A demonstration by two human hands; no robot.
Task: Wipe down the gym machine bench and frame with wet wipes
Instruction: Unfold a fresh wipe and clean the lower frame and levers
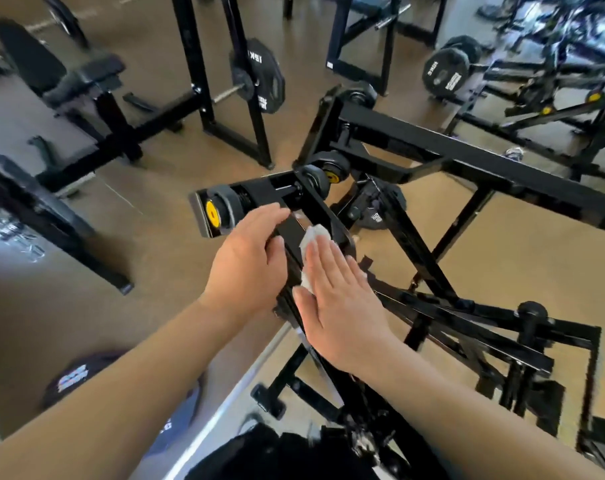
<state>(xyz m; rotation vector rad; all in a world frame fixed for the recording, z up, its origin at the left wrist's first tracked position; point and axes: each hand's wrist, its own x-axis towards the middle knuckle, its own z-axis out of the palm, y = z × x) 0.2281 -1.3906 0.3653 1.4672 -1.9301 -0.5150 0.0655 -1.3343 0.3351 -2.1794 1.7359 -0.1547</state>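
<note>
Bench (51, 71), black padded, inclined, far left on the brown floor (162, 271). Weight plate (82, 372) lies flat on the floor lower left, partly hidden by the left forearm. Rack (197, 64) stands upright past the bench, with a black disc (259, 74) loaded on its bar. Centre: the black machine frame (467, 161), whose sloping arm (292, 230) runs from the bottom of the view up to a roller with a yellow cap (212, 213). Left hand (249, 258) grips the sloping arm from the left, fingers laid over the top and thumb on the near face. Wet wipe (311, 237), white and crumpled, sits on the arm just right of the left hand, mostly under the right hand. Right hand (335, 299) is flat, fingers straight and close together, palm pressing the wipe onto the arm. The hands are just beside each other; cannot tell if they touch. Long frame beams spread right and down. More black discs (446, 71) and machines sit upper right, blurred.
</note>
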